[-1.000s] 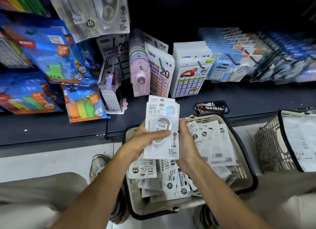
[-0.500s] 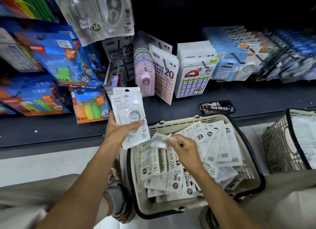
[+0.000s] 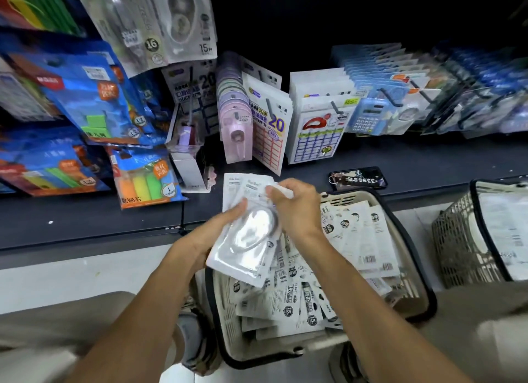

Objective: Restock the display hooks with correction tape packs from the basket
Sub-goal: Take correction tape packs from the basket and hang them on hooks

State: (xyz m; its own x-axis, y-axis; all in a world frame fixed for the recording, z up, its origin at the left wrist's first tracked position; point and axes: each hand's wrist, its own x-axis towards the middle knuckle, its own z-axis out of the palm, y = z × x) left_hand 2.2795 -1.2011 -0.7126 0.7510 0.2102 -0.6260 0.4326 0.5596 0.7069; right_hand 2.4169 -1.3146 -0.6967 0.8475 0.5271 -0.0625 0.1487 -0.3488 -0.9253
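With the left hand [image 3: 205, 237] holding a small stack of correction tape packs [image 3: 245, 234] above the basket [image 3: 411, 257] by the shelf's front edge, the right hand [image 3: 297, 208], its grip pinching the top pack's header, should square the hang holes before hooking.

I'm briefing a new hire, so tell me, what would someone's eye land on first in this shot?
First, dead centre: the left hand and right hand together holding a small stack of correction tape packs above the basket, which is heaped with more packs. Next, the bright blue sticky-note packs hanging at left, and the phone lying on the dark shelf.
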